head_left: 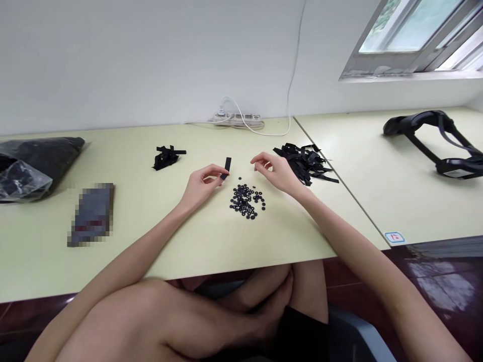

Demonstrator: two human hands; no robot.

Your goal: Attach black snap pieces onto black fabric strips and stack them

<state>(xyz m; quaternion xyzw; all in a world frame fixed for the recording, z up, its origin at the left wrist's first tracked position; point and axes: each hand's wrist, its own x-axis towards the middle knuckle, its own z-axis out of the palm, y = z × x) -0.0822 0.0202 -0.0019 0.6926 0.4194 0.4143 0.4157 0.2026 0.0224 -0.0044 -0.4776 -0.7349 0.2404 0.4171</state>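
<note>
Black strip gripped near its lower end by the left hand's fingers, over the bench.
The right hand's fingers curl loosely beside a strip pile; I cannot tell whether they hold anything. A low sweep could scatter the loose discs; a slack pinch might drop the strip. The plastic bag holds something dark, unidentifiable.

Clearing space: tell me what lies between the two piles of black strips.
In the head view: the left hand, the black strip it pinches, and the right hand.
</note>
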